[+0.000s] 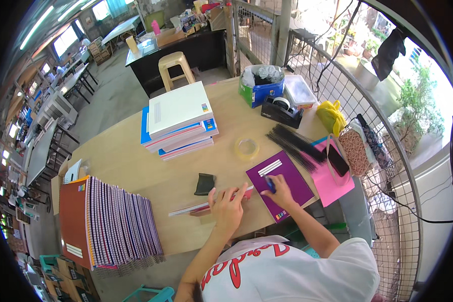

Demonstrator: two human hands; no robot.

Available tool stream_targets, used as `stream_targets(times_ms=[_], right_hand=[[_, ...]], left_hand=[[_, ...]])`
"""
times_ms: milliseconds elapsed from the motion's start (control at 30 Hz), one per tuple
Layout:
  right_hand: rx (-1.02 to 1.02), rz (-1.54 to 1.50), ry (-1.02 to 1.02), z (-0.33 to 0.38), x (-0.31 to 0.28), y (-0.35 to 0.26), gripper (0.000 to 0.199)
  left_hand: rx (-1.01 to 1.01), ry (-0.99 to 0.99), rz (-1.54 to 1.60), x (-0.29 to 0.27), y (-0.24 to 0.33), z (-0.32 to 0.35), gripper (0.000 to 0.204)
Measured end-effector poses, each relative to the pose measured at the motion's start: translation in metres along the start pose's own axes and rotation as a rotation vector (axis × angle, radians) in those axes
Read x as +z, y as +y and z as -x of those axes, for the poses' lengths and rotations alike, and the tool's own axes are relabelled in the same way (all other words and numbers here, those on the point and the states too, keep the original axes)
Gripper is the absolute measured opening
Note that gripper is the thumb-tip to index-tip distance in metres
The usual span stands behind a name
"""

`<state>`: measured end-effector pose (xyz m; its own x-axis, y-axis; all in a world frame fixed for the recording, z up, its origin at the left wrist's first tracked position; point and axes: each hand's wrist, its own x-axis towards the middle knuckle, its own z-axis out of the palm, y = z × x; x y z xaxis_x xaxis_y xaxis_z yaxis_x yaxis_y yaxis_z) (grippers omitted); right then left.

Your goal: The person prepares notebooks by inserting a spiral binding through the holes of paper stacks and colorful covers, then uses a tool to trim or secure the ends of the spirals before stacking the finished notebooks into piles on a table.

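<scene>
A purple notebook [291,176] lies tilted near the table's front right, with white label lines near its top. Over its left part is my right hand [281,194], closed around a small dark blue handheld tool [270,184] whose exact kind I cannot make out. To its left, my left hand [228,205] has its fingers spread over a long, thin red and white strip [189,209]. Part of the strip is hidden beneath that hand; whether the fingers press on it I cannot tell. Just beyond my left fingers sits a dark curved block [205,184].
A tall stack of spiral notebooks [118,219] stands front left; white and blue books [178,110] are piled farther back. Around the right side are a tape roll [247,149], a tape dispenser [282,110], black spiral coils [297,146], pink sheets [332,189] and a phone [335,160].
</scene>
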<state>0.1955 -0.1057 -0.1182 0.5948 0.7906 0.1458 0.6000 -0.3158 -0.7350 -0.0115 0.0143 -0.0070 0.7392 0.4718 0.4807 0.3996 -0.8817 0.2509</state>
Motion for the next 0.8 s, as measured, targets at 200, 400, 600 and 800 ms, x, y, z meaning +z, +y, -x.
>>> stream_targets(times_ms=[200, 400, 600, 800], right_hand=[[-0.051, 0.377, 0.230, -0.064, -0.020, 0.059, 0.049], [0.021, 0.839, 0.382, -0.168, -0.023, 0.113, 0.019], [-0.105, 0.404, 0.300, -0.182, -0.077, 0.096, 0.020], [-0.583, 0.019, -0.192, -0.149, -0.137, -0.005, 0.038]], left_hand=[[-0.174, 0.048, 0.005, 0.010, 0.038, -0.020, 0.037], [-0.184, 0.223, -0.041, 0.035, 0.036, -0.032, 0.040], [-0.296, 0.133, 0.044, 0.034, 0.038, -0.029, 0.039], [-0.179, 0.053, 0.301, 0.007, 0.025, -0.023, 0.027]])
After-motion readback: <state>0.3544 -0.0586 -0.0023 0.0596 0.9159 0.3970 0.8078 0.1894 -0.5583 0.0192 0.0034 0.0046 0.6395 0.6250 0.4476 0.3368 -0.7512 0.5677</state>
